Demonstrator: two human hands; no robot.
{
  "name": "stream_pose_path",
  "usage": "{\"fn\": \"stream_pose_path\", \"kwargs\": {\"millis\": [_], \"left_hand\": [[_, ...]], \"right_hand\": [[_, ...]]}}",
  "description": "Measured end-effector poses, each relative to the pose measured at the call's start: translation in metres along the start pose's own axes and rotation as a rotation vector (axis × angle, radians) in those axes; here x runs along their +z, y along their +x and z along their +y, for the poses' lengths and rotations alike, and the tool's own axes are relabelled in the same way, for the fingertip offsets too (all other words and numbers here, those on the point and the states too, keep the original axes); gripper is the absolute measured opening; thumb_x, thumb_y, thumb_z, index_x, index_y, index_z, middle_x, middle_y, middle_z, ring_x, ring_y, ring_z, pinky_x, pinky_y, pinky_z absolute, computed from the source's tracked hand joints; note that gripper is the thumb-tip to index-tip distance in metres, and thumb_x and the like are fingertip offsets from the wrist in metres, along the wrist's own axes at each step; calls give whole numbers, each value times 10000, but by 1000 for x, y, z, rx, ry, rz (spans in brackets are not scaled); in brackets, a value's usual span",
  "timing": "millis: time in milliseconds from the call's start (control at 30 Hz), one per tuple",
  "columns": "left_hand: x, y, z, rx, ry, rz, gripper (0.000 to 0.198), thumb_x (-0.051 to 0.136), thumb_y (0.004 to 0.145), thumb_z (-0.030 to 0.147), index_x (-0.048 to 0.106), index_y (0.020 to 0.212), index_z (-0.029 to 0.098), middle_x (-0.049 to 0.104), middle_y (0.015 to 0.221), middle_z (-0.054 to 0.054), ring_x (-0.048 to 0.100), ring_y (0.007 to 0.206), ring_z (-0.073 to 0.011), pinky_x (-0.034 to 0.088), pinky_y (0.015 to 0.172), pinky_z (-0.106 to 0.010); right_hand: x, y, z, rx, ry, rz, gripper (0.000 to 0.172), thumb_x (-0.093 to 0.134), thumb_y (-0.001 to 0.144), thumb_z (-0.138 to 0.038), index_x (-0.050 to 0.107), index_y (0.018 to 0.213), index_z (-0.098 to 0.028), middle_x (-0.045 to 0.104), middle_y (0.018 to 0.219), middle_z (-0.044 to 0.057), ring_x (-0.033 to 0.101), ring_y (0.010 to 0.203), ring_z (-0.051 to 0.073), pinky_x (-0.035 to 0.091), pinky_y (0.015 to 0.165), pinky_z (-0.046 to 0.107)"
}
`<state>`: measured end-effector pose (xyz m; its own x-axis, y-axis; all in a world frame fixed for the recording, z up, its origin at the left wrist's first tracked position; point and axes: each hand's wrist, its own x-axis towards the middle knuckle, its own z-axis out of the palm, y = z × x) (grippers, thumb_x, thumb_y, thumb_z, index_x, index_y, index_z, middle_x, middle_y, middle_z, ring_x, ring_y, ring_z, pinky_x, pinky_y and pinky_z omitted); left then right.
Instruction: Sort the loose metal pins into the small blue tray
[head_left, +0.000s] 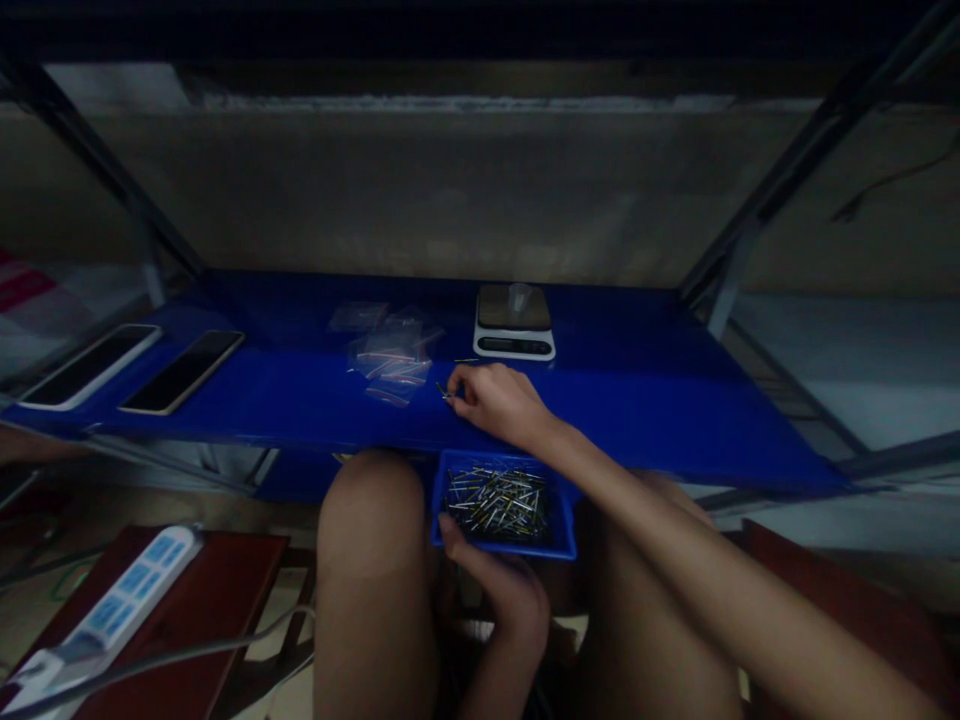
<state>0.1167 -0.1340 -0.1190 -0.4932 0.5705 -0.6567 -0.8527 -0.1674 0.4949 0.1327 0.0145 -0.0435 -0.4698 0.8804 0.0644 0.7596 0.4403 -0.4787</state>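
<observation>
My left hand (499,580) grips a blue plastic tray (562,540) at its near side, thumb over the rim; its other fingers are hidden beneath. The tray sits between my knees and holds a heap of thin silver and gold-coloured metal pins (499,500). Just above the blue shelf, my right hand (487,395) is closed in a pinch, and a few pins (444,392) stick out from its fingertips. A single gold-coloured pin (466,360) lies on the shelf behind it. Clear plastic zip bags (394,355) are piled left of my right hand.
Behind my right hand is a white digital scale (514,347) bearing a small clear cup (519,297). Two phones (184,372) lie at the shelf's left end. Metal frame legs (724,285) flank the shelf (637,400). A power strip (127,600) with cable rests on a lower-left stool.
</observation>
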Motion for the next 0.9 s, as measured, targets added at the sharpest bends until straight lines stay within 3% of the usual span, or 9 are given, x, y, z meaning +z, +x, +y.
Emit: {"fn": "stream_pose_path", "kwargs": {"millis": [100,200,367,467,533,633,767,833,900], "left_hand": [[0,0,0,27,12,-4,680,554,901,726,631,1414,285,668,1434,-89,601,1369,-323,568,1056,-421],[0,0,-1,25,18,-4,699,551,902,737,628,1420,275,666,1439,-87,598,1374,-317,550,1080,-424],[-1,-1,-1,5,-39,1,686,592,906,719,639,1409,255,679,1425,-99,628,1340,-311,529,1100,-413],[-1,0,0,-10,-57,-21,680,568,918,721,651,1398,246,697,1395,-106,652,1309,-312,538,1088,-420],[-1,1,0,-16,-52,-25,679,549,926,720,652,1398,242,703,1386,-109,661,1297,-313,543,1081,-422],[0,0,1,-12,-42,1,672,556,931,702,634,1421,250,697,1397,-104,659,1301,-307,542,1082,-415],[2,-3,2,10,-33,20,673,585,923,685,601,1456,273,686,1419,-96,639,1328,-307,540,1086,-415],[2,-4,2,1,-31,18,669,588,922,682,605,1451,273,694,1401,-99,640,1327,-311,548,1074,-417],[1,-3,3,-18,-31,18,665,581,923,685,621,1434,262,714,1361,-106,653,1309,-315,560,1055,-414]], "right_hand": [[-4,-2,-1,-11,-46,-21,134,660,874,-198,744,977,-213,702,822,15,545,689,121,273,612,283],[-17,-10,5,-4,65,-48,120,691,816,-186,753,919,-187,668,754,-5,532,658,107,301,606,263],[-38,-40,15,-91,490,-467,183,706,806,-236,772,945,-138,596,680,-37,489,601,86,343,559,221],[-40,-54,16,-106,580,-717,249,745,811,-324,779,949,-119,630,675,-21,524,598,91,366,555,213],[-38,-55,17,-82,592,-776,325,765,823,-415,778,947,-115,654,671,-5,557,594,104,381,551,219],[-32,-46,16,-74,543,-585,352,744,870,-471,783,967,-135,639,658,-16,534,572,98,354,539,229],[-16,-25,1,-106,262,-145,119,720,902,-288,781,960,-205,638,707,-38,522,623,80,311,582,245],[-2,-17,-14,-108,150,-46,129,735,902,-323,762,990,-233,685,790,-36,568,694,93,305,607,257],[14,-10,-32,-115,77,-14,242,722,921,-433,734,1062,-237,724,883,-17,607,763,123,312,626,272]]}}
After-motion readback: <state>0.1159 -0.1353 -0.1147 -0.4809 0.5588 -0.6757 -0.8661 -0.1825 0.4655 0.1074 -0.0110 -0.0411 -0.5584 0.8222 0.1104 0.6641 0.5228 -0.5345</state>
